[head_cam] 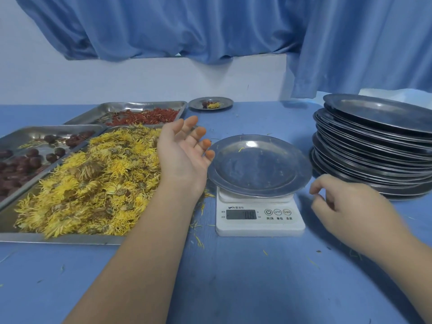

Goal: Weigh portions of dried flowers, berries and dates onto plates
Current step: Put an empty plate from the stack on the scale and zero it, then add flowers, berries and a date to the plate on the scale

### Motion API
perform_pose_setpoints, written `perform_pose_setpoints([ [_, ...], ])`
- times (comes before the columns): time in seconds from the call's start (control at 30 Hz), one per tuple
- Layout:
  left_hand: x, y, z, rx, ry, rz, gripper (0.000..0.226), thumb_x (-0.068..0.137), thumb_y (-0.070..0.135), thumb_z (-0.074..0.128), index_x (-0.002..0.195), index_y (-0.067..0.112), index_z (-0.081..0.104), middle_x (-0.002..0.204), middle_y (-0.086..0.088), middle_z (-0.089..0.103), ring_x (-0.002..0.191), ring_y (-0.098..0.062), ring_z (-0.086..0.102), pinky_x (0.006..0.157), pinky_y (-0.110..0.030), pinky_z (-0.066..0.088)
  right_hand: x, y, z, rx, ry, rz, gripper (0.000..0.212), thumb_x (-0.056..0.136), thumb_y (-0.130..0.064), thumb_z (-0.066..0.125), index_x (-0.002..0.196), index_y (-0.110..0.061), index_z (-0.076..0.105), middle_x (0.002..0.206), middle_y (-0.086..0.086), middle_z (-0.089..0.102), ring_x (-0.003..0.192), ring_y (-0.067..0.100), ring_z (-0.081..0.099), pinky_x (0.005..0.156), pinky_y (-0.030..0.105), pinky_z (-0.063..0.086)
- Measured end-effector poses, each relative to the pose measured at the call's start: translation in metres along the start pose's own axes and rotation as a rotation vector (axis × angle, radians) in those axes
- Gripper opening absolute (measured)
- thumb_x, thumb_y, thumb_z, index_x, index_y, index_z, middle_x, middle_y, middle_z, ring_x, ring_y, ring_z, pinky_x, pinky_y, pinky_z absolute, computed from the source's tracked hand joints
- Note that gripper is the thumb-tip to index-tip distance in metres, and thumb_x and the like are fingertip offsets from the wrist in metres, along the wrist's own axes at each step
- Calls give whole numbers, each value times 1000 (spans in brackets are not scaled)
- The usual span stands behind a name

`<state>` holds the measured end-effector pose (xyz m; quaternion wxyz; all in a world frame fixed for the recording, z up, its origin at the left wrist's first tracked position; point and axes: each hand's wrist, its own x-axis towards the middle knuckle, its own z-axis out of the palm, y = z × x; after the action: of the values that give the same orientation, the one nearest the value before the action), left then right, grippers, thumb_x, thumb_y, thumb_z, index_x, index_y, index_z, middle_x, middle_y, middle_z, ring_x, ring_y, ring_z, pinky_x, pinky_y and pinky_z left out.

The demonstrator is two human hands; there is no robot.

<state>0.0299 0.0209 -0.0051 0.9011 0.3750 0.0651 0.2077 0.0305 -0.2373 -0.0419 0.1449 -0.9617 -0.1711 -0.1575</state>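
Surface: blue surface point(233, 277) under a blue curtain point(187, 26), with loose yellow petals scattered about.
Trays: three on your left, holding dried flowers point(93, 183), berries point(149, 115) and dates point(23, 164).
Plates: one plate point(259, 167) on the scale; one filled plate point(225, 102) at the back; one stack point(374, 148) on your right, too many to count.
Scale: one white scale point(259, 226); its buttons read 开/关, 单位, 去皮; the display is blurred.
Left hand: your left hand point(182, 157) is palm up over the flowers, fingers point(201, 133) spread, holding nothing.
Right hand: your right hand point(346, 204) hovers beside the scale, fingers loosely curled, holding nothing.
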Motion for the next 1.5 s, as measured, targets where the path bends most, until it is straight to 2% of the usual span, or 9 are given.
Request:
perform_pose_setpoints([
  [0.23, -8, -4, 9, 96, -76, 79, 20, 90, 25, 47, 91, 16, 64, 73, 1, 58, 58, -13, 49, 57, -26, 36, 0, -8, 1, -15, -8, -91, 8, 83, -24, 52, 88, -31, 52, 55, -9, 53, 59, 15, 53, 48, 29, 34],
  [0.47, -14, 6, 21, 323, -163, 125, 13, 90, 24, 55, 95, 17, 64, 83, -1, 61, 59, -12, 53, 53, -23, 40, 0, -37, -21, 126, 470, -459, 31, 88, -27, 42, 66, -17, 60, 48, -7, 45, 42, 19, 45, 39, 27, 37],
  [0.63, -12, 41, 17, 983, -258, 141, 14, 93, 23, 57, 94, 28, 69, 92, 10, 70, 70, -8, 66, 67, -25, 49, 23, -70, -24, 171, 621, -561, 29, 86, -20, 43, 64, -12, 60, 48, -2, 44, 41, 23, 45, 38, 29, 37],
  [0.83, 23, 124, -10, 1507, -149, 321, 10, 92, 31, 55, 92, 33, 65, 86, 11, 68, 82, -12, 65, 72, -32, 49, 29, -62, 6, 217, 512, -434, 28, 81, -23, 41, 61, -13, 57, 48, -2, 46, 43, 22, 46, 40, 31, 41],
  [0.97, 57, 145, -42, 1970, -159, 261, 14, 95, 29, 52, 105, 31, 61, 114, 5, 63, 99, -15, 60, 85, -35, 47, 26, -62, 9, 243, 437, -437, 26, 82, -25, 41, 61, -16, 55, 48, -5, 44, 43, 18, 44, 41, 30, 42],
  [1.07, 72, 138, -59, 2424, -300, 163, 42, 93, 21, 54, 135, 29, 52, 144, -3, 50, 128, -22, 49, 106, -42, 42, 26, -59, 8, 284, 397, -453, 26, 83, -26, 42, 63, -17, 57, 49, -5, 46, 45, 18, 45, 43, 31, 44],
  [1.3, 92, 118, -56, 2372, -426, 121, 59, 90, 0, 48, 141, 28, 47, 152, -3, 41, 138, -23, 39, 111, -43, 36, 27, -53, 3, 273, 308, -428, 21, 83, -24, 48, 65, -20, 56, 49, -7, 46, 47, 14, 46, 46, 32, 45],
  [1.43, 99, 110, -58, 2354, -505, 114, 55, 87, 1, 52, 132, 30, 58, 139, 1, 55, 106, -11, 58, 85, -26, 49, 26, -53, 2, 277, 264, -426, 17, 81, -21, 53, 65, -21, 56, 49, -7, 46, 47, 13, 46, 46, 33, 46],
  [1.5, 102, 110, -62, 2364, -513, 84, 51, 86, 3, 55, 129, 29, 61, 129, 3, 62, 102, -11, 60, 87, -28, 50, 25, -51, 1, 287, 235, -425, 17, 82, -24, 52, 66, -22, 56, 50, -7, 47, 48, 13, 46, 47, 33, 46],
])
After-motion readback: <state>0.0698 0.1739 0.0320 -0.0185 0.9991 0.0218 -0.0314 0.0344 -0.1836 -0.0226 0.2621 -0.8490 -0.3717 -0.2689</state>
